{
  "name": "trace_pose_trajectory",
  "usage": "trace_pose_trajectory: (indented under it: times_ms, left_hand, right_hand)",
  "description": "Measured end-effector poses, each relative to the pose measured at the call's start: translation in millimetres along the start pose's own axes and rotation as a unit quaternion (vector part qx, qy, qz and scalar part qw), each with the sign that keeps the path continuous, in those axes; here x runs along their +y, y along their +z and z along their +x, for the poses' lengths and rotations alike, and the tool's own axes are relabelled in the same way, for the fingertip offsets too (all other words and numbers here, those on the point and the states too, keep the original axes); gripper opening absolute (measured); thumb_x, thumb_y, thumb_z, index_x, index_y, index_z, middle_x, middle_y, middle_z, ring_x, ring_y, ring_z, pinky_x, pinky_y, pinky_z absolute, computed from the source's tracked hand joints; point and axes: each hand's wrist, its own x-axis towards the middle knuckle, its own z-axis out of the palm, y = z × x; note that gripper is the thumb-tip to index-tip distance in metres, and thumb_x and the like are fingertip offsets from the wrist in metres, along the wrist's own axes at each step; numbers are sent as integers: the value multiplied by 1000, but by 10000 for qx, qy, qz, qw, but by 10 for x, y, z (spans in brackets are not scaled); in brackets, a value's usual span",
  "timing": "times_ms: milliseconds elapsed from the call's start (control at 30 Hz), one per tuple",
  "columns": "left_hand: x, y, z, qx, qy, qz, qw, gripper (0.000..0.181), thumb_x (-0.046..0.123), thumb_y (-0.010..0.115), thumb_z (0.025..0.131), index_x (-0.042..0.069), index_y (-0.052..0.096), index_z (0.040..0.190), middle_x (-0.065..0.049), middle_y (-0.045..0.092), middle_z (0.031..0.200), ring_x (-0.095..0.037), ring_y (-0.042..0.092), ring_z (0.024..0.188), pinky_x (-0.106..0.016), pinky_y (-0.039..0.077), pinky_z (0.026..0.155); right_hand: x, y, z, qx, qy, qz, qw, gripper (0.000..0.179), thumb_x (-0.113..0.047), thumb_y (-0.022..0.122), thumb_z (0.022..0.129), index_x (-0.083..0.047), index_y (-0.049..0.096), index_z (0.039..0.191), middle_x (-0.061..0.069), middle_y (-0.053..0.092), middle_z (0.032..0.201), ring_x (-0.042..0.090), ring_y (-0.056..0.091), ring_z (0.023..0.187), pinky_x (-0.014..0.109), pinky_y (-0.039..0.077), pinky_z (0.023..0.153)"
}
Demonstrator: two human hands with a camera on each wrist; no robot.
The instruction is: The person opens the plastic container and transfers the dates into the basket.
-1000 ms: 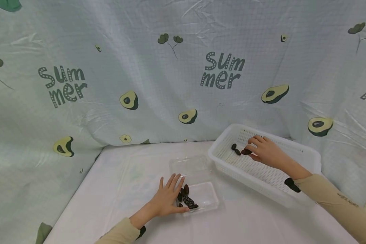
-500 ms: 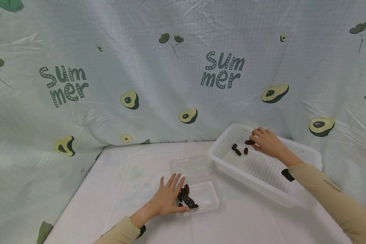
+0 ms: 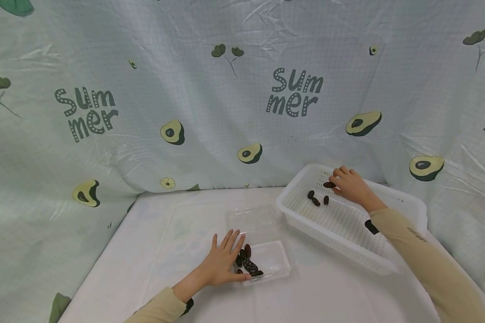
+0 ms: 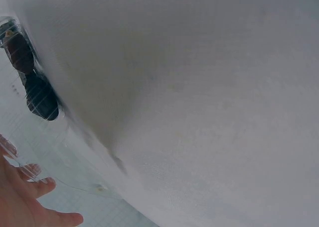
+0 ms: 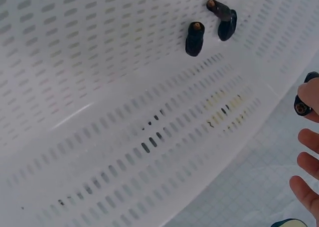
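My left hand (image 3: pixel 220 264) lies with spread, straight fingers over the left edge of a clear plastic clamshell box (image 3: pixel 274 253), steadying it on the table. Several dark brown dates (image 3: pixel 249 265) sit in the box's left end, partly behind that hand. In the left wrist view, two dates (image 4: pixel 42 95) show through the clear wall. Over the far side of a white perforated basket (image 3: pixel 327 240), my right hand (image 3: pixel 350 187) pinches one date (image 3: pixel 329 184) between thumb and fingertips. On the basket floor lie three more dates (image 5: pixel 195 39), two of them touching.
The open lid (image 3: pixel 250 220) of the clamshell box lies flat behind its base. A white cloth (image 3: pixel 178 224) covers the table. Close behind the basket rises a printed curtain (image 3: pixel 210 112), which also runs along the left and right sides.
My right hand has moved back within the basket, holding a date. A third date now shows on the floor where that hand was. My left hand has stayed still.
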Motion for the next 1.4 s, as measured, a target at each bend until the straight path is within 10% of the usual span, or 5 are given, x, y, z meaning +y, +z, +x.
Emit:
trace_pose_trajectory:
  times_ms: [600, 1400]
  left_hand:
    - [6, -29, 6, -69, -18, 0, 10000, 99, 76, 31, 76, 6, 13, 144, -16, 15, 149, -35, 17, 136, -66, 21, 95]
    - [13, -26, 10, 9, -16, -36, 10000, 99, 77, 30, 76, 6, 14, 144, -16, 15, 148, -35, 18, 136, -67, 21, 95]
  right_hand:
    - [-11, 310, -118, -836, 215, -111, 9962, 24, -17, 75, 70, -7, 55, 80, 10, 49, 79, 25, 44, 72, 35, 39, 55]
    - [-81, 456, -155, -852, 19, -8, 9964, 26, -19, 75, 69, -9, 54, 82, 9, 48, 80, 23, 44, 74, 34, 40, 58]
